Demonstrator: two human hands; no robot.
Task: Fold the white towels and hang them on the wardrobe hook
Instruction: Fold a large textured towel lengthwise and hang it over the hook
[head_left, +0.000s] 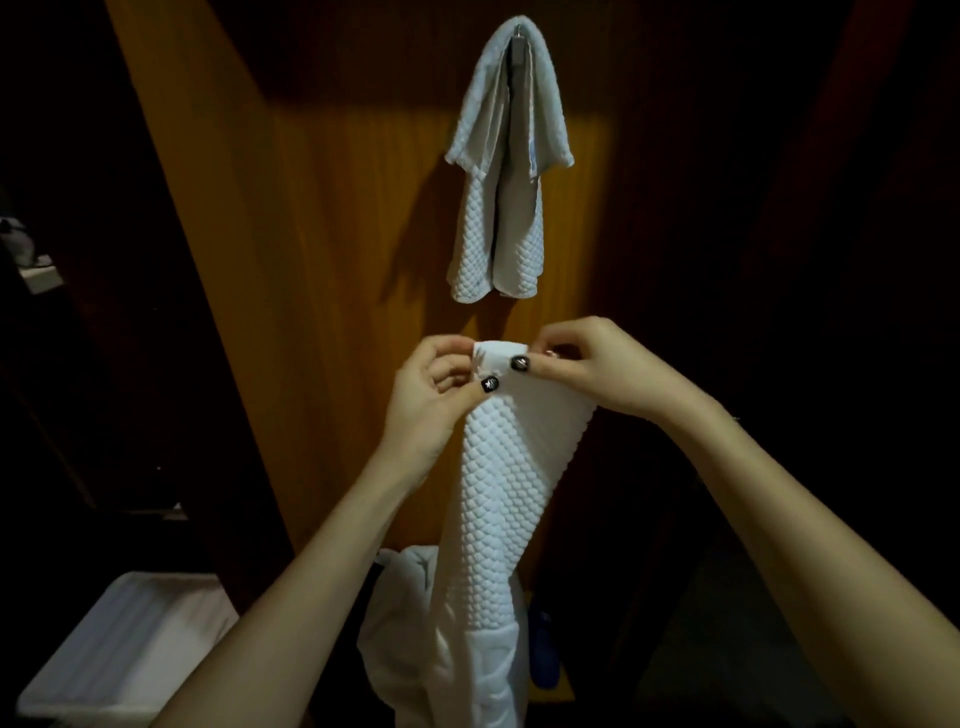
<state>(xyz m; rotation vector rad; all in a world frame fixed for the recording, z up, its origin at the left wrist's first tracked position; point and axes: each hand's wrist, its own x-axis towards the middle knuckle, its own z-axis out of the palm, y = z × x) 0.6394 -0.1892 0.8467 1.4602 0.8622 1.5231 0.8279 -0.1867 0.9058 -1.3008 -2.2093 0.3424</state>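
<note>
A white waffle-textured towel hangs lengthwise in front of me, its lower end trailing down out of view. My left hand pinches its top left corner and my right hand pinches the top right corner, the two close together. Above them a second white towel hangs folded over the wardrobe hook, of which only a small part shows under the fold. The hook sits on the wooden wardrobe panel.
A white cloth-covered surface lies at the lower left. Something blue sits low behind the held towel. Dark space surrounds the lit wooden panel on both sides.
</note>
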